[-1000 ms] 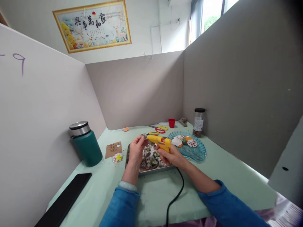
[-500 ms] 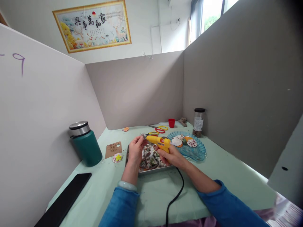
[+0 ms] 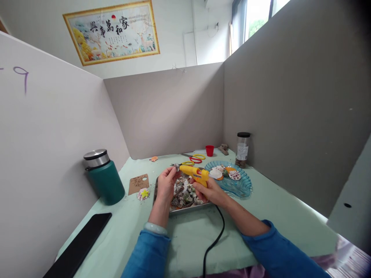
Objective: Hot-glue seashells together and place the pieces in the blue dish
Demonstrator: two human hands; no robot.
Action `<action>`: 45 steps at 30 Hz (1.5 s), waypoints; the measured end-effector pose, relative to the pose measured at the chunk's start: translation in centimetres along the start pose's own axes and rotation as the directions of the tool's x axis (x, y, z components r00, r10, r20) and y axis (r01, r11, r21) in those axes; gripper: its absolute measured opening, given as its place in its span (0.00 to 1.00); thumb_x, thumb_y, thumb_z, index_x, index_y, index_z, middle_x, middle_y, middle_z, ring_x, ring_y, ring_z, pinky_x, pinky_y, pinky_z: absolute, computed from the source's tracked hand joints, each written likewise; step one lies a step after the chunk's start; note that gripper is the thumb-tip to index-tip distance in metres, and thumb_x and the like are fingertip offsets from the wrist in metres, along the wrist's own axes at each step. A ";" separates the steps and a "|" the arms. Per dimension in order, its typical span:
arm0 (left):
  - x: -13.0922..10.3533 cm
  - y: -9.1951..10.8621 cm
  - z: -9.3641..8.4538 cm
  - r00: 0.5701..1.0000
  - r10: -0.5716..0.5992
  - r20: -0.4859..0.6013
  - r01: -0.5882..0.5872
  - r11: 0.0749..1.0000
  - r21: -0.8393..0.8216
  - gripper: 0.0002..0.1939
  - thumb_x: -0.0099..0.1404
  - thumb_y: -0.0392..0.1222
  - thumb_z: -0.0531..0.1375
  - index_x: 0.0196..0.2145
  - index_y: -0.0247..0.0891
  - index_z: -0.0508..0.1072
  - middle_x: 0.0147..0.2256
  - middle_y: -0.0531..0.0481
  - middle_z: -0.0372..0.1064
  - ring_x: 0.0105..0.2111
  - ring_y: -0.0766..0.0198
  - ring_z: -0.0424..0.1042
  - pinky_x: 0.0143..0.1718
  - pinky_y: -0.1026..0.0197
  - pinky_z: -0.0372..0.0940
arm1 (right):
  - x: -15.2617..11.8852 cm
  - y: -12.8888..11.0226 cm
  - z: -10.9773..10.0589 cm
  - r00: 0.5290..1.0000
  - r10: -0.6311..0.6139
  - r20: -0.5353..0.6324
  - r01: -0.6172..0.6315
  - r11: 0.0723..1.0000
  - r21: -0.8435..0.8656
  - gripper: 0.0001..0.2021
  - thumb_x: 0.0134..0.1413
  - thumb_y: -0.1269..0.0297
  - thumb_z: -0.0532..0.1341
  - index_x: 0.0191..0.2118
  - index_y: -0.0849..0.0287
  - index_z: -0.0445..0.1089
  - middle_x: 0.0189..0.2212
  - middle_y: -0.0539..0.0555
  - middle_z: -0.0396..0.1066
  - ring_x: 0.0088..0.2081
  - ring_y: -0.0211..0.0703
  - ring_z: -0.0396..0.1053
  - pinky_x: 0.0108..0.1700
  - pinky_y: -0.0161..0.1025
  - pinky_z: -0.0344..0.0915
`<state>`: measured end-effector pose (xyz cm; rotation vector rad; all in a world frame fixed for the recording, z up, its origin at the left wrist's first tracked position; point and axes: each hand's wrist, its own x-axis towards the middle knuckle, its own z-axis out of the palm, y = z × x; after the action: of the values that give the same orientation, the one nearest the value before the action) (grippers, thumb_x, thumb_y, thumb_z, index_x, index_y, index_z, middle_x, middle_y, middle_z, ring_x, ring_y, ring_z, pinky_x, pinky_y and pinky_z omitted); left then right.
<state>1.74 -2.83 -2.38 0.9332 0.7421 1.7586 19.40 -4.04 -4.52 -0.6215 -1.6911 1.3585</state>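
Glue gun [image 3: 193, 172], yellow, is hanging level above the near-middle of the table [image 3: 185, 241], over a tray [image 3: 188, 210]. Right hand [image 3: 209, 191] is clamping round its handle, fingers wrapped. Nozzle is pointing leftward at a small greyish piece [image 3: 177, 167], apparently a shell; whether the two are touching, cannot tell. Left hand [image 3: 165, 183] is pinching that piece, thumb and fingers closed on it. A pale bangle [image 3: 156, 228] is circling the left wrist.

Shells [image 3: 185, 197] are filling the tray below in a mixed heap (white, brown, some greenish). A black cord [image 3: 219, 233] is curving down from below the right hand to the near edge.

Right of the tray, a blue plate [image 3: 234, 190] is holding decorated pieces, among them a speckled disc [image 3: 234, 175]. Beyond the tray, scissors [image 3: 198, 157] with red and yellow handles are lying near a red cup [image 3: 210, 151]. A black-lidded jar [image 3: 242, 150] is standing behind the plate, near the right partition [image 3: 290, 116].

Left of the tray, a star disc [image 3: 143, 194] is lying just beside a brown card [image 3: 138, 184]. A green bottle [image 3: 106, 179] is standing upright farther left; a black slab [image 3: 79, 245] is lying nearer.
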 end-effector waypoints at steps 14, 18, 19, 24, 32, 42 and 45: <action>0.1 0.4 -0.1 0.999 -0.017 -0.031 0.016 1.000 -0.017 0.17 0.45 0.45 0.72 0.29 0.33 0.75 0.29 0.49 0.74 0.29 0.65 0.72 0.37 0.61 0.64 | 0.2 -0.4 -0.1 0.991 -0.047 -0.126 0.022 0.981 -0.193 0.21 0.53 0.44 0.57 0.39 0.59 0.64 0.15 0.42 0.57 0.15 0.32 0.53 0.19 0.32 0.52; 0.0 0.3 0.0 0.999 -0.023 -0.045 0.021 0.999 -0.032 0.17 0.43 0.44 0.72 0.28 0.33 0.74 0.27 0.50 0.73 0.28 0.66 0.72 0.37 0.61 0.64 | 0.7 -0.9 -0.9 0.966 -0.120 -0.229 -0.072 0.726 -0.684 0.20 0.54 0.46 0.59 0.41 0.58 0.67 0.25 0.50 0.69 0.26 0.41 0.66 0.28 0.35 0.55; 0.0 0.3 0.0 0.999 -0.023 -0.042 0.022 0.999 -0.031 0.17 0.43 0.44 0.72 0.28 0.33 0.74 0.27 0.50 0.73 0.28 0.66 0.72 0.36 0.61 0.64 | 0.8 -0.9 -1.1 0.969 -0.106 -0.223 -0.109 0.628 -0.771 0.19 0.54 0.47 0.59 0.42 0.58 0.68 0.27 0.52 0.71 0.29 0.44 0.68 0.29 0.35 0.54; -0.2 0.2 0.3 0.999 -0.035 0.005 0.035 0.999 -0.012 0.17 0.42 0.45 0.72 0.28 0.32 0.75 0.26 0.51 0.72 0.27 0.67 0.71 0.34 0.62 0.64 | 1.0 -0.5 -1.2 0.991 -0.012 -0.132 -0.121 0.317 -0.941 0.18 0.54 0.49 0.61 0.43 0.59 0.71 0.34 0.59 0.76 0.35 0.51 0.72 0.31 0.37 0.54; -1.1 0.0 0.8 0.966 -0.169 0.197 0.159 0.985 0.062 0.15 0.45 0.43 0.72 0.27 0.31 0.76 0.26 0.48 0.72 0.26 0.67 0.70 0.34 0.62 0.65 | 0.7 -0.8 -1.3 0.918 -0.345 -0.194 0.004 0.498 -0.867 0.18 0.57 0.49 0.58 0.42 0.58 0.74 0.35 0.57 0.74 0.36 0.46 0.69 0.38 0.39 0.61; -1.8 -0.6 1.5 0.939 -0.220 0.264 0.189 0.972 0.137 0.13 0.47 0.43 0.71 0.26 0.32 0.76 0.27 0.48 0.71 0.27 0.66 0.69 0.34 0.62 0.66 | 0.8 -0.8 -1.0 0.891 -0.443 -0.096 0.296 0.730 -0.616 0.13 0.55 0.63 0.61 0.47 0.58 0.70 0.42 0.59 0.72 0.40 0.46 0.68 0.40 0.41 0.66; -1.9 -0.5 1.7 0.949 -0.197 0.247 0.147 0.967 0.207 0.13 0.47 0.44 0.71 0.26 0.32 0.76 0.27 0.48 0.70 0.26 0.66 0.68 0.32 0.63 0.66 | 0.8 -0.6 -1.1 0.886 -0.455 -0.087 0.303 0.713 -0.633 0.14 0.57 0.62 0.60 0.48 0.59 0.70 0.42 0.59 0.72 0.41 0.46 0.68 0.41 0.42 0.66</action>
<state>3.86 -4.34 -2.38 1.1678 0.7956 1.3942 20.06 -2.99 -3.67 -0.6980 -1.9166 0.4000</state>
